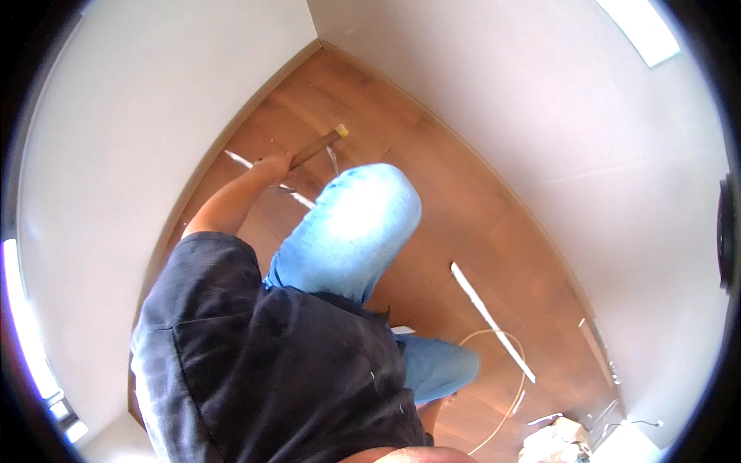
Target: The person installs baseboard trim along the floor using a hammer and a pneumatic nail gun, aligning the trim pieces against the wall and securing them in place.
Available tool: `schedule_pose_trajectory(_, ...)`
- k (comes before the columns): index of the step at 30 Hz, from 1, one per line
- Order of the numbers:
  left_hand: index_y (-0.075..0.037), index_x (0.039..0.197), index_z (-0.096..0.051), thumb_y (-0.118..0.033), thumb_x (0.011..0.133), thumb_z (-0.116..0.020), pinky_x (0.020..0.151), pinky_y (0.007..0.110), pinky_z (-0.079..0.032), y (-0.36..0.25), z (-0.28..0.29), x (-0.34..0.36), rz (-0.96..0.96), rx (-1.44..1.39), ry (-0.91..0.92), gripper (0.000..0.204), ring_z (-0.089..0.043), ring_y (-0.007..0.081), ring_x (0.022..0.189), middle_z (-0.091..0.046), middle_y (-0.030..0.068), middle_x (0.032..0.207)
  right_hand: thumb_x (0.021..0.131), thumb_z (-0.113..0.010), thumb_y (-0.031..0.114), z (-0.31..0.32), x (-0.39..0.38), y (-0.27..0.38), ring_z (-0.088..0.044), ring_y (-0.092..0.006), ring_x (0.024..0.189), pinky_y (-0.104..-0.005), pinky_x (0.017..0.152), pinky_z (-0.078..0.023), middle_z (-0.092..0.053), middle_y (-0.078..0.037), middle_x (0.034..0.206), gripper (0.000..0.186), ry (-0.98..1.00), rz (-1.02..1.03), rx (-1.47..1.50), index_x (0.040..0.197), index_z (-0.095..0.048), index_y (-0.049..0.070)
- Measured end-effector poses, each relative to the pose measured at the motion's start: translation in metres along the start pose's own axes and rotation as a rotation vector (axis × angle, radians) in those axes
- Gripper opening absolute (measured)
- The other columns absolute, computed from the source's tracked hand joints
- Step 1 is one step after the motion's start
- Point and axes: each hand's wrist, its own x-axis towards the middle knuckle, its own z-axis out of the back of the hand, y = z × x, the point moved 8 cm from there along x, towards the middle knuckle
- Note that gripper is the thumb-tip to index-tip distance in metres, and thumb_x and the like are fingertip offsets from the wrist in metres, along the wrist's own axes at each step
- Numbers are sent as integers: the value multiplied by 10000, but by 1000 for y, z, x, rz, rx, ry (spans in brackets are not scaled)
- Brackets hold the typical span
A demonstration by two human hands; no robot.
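My left hand (274, 169) is closed on a brown wooden piece (315, 145), angled above the floor, with a small yellow patch (342, 131) at its far end. Beneath that hand lies a narrow white strip (299, 199), partly hidden by my raised jeans-covered knee (370, 204). A bit of skin, apparently my right hand (440, 403), shows below the other knee (448, 370); its fingers are too hidden to read.
Pale walls (116, 108) with brown skirting meet in a corner around the wooden floor (448, 193). On the right lie a long white strip (486, 312), a looping tan hose (515, 409), a thin board (594, 347) and a crumpled beige heap (556, 444).
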Motion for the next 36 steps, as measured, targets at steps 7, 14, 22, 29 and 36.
schedule_pose_trajectory(7,-29,1277,-557,-369,925,-704,938,512,-535,-64,-31,138,-108,-127,21,511,-669,428,1097,-659,242,1222,844,-739,375,105,-38,126,-376,-424,1457,-595,1150,-373,-337,-213,1620,674,-178,256,69,1440,-554,120)
schedule_pose_trajectory(14,-56,1249,-573,-415,939,-687,930,460,-547,-83,-81,160,-275,-97,-79,488,-624,363,1179,-621,174,1263,858,-717,207,129,-163,449,-354,-471,1465,-529,1199,-320,-368,-302,1575,670,-279,1092,-110,1454,-492,1)
schedule_pose_trajectory(22,-71,1254,-582,-443,946,-662,1010,488,-500,-83,-62,172,-255,-225,-24,490,-596,343,1202,-615,167,1228,925,-642,195,124,-362,699,-364,-431,1465,-490,1203,-341,-351,-268,1599,654,-301,1536,-257,1507,-426,-11)
schedule_pose_trajectory(29,-85,1395,-598,-222,965,-588,1075,520,-456,41,57,292,-18,-81,-475,451,-541,378,1304,-562,189,1431,926,-635,211,93,-391,729,-348,-463,1463,-520,1219,-300,-340,-283,1605,726,-303,1555,-356,1543,-355,-49)
schedule_pose_trajectory(36,-67,1365,-655,-459,960,-609,1078,508,-449,105,133,428,-40,743,-467,565,-504,349,1378,-509,168,1536,922,-654,224,86,-368,732,-341,-465,1460,-556,1205,-298,-345,-310,1576,756,-383,1501,-268,1552,-332,-44)
